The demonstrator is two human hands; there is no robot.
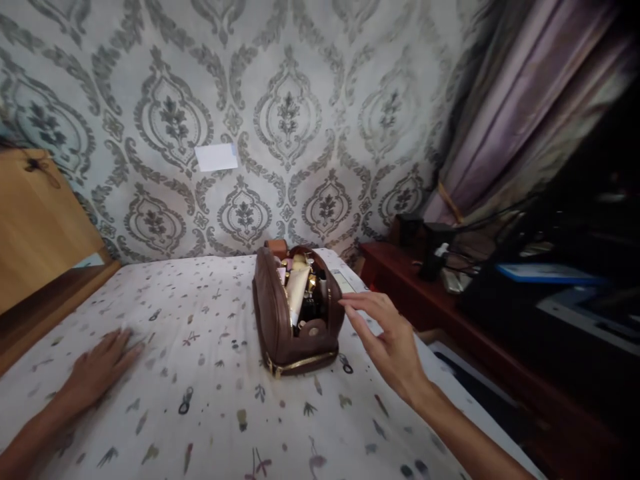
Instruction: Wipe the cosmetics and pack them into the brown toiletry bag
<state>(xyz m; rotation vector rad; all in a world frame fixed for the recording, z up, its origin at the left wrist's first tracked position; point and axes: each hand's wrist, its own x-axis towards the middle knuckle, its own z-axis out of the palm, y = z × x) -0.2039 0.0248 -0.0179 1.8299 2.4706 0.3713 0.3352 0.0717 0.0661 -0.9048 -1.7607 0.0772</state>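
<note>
A brown zippered bag point(300, 353) stands unzipped on the patterned white sheet point(215, 413). Inside it a cream-coloured tube point(298, 290) leans among several small items, some gold and some dark, too small to name. My right hand point(387, 333) is at the bag's right side, its fingertips at or very near the rim, fingers apart and holding nothing. Far to the left, my left hand point(100, 370) rests on the sheet with its fingers spread and nothing in it.
Behind the bag sits a small brown object point(277, 248) near the wallpapered wall. A wooden board point(45, 220) stands at the left. On the right are a red-brown wooden ledge point(400, 283), black devices with cables, and a purple curtain point(505, 113).
</note>
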